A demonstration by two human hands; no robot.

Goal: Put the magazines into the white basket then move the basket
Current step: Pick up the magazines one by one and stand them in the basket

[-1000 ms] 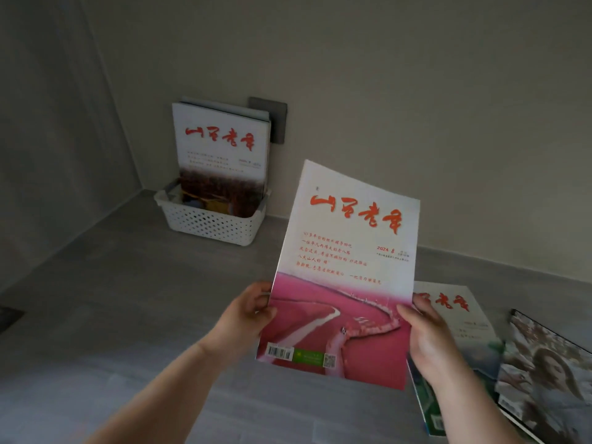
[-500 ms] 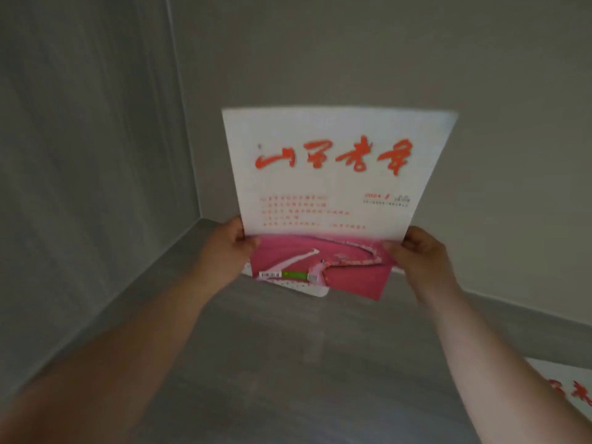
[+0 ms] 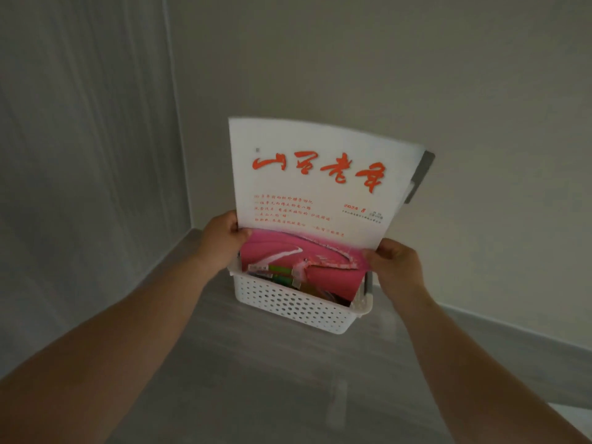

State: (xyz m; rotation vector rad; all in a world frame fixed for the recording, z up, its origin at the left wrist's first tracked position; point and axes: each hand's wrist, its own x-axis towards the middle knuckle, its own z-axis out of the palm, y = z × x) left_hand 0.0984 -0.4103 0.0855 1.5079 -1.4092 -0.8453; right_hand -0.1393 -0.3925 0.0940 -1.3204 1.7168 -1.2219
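A magazine [image 3: 317, 193] with a white top, red lettering and a pink lower half stands nearly upright, its bottom edge dipping into the white perforated basket [image 3: 288, 304] in the corner. My left hand [image 3: 221, 238] grips its left edge and my right hand [image 3: 395, 262] pinches its right edge. Other printed matter shows inside the basket behind the pink cover; the magazines that stood there are hidden by the held one.
The basket sits on a grey floor against a pale wall, close to the left wall. A dark wall plate [image 3: 421, 174] peeks out behind the magazine's upper right corner. A white corner of another magazine [image 3: 573, 415] lies at the lower right edge.
Both hands carried the magazine forward and left from above the floor to the basket. Its lower edge now sits inside the basket rim. The loose magazines on the right have slid out of view.
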